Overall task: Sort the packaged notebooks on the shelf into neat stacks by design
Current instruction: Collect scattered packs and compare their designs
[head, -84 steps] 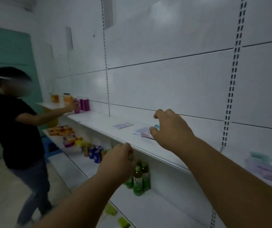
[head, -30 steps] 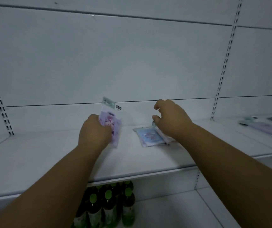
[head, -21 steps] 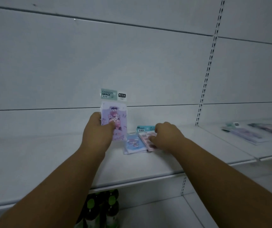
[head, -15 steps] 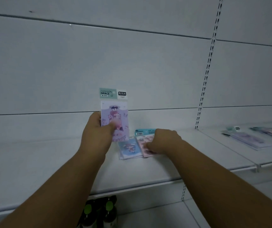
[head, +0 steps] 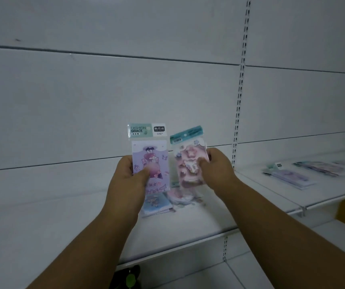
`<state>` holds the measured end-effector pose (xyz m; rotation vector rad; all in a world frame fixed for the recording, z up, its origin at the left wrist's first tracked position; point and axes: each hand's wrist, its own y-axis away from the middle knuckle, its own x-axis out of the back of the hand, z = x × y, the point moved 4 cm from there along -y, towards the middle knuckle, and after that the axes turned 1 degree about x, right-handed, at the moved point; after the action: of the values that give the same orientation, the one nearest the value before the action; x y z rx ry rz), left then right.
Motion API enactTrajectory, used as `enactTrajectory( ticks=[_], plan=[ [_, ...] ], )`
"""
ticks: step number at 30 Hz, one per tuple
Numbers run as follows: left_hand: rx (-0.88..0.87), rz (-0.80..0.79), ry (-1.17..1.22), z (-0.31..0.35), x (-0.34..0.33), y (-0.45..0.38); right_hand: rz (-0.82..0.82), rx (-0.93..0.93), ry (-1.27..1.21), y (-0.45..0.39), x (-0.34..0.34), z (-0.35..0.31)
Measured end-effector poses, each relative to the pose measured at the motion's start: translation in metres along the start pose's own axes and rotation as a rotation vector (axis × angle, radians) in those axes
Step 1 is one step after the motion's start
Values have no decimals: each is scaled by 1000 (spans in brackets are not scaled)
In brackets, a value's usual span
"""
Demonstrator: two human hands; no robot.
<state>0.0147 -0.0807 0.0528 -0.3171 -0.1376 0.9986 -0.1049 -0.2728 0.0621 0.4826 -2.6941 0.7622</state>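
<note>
My left hand [head: 128, 176] holds a purple packaged notebook [head: 149, 155] upright above the white shelf [head: 42, 230]; its teal header reads FASHION GRACE. Beside it, my right hand [head: 216, 170] holds a pink packaged notebook [head: 188, 161] upright, tilted slightly right. Below both, a blue packaged notebook [head: 157, 203] lies flat on the shelf, with another pink packet [head: 181, 196] next to it, partly hidden by the held ones.
More packaged notebooks [head: 288, 177] lie on the neighbouring shelf section at the right, with further packets [head: 321, 167] behind them. Green-capped bottles [head: 128, 278] stand on the lower shelf. A slotted upright [head: 239, 90] divides the back panels.
My right hand has lifted the pink notebook off the shelf and raised it beside the purple one. My left hand has kept the purple notebook held up.
</note>
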Motion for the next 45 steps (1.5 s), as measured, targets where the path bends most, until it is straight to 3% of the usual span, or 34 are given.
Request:
enactTrajectory(
  ticks=[3, 9, 22, 27, 35, 42, 45],
  plan=[
    [37, -49, -10, -5, -32, 0, 92, -65, -181, 4, 49, 7],
    [131, -158, -5, -7, -135, 22, 136, -84, -276, 13, 168, 31],
    [165, -331, 66, 3, -413, 74, 182, -56, -255, -45, 399, 140],
    [177, -242, -86, -17, -456, 48, 127, -83, -281, -92, 409, 184],
    [199, -191, -493, -60, -479, -13, 5, -111, -321, -166, 371, 230],
    [144, -257, -1031, -66, -491, -14, -89, -125, -356, -204, 351, 262],
    [61, -190, -1214, -56, -500, -15, -136, -97, -343, -220, 351, 276]
  ],
)
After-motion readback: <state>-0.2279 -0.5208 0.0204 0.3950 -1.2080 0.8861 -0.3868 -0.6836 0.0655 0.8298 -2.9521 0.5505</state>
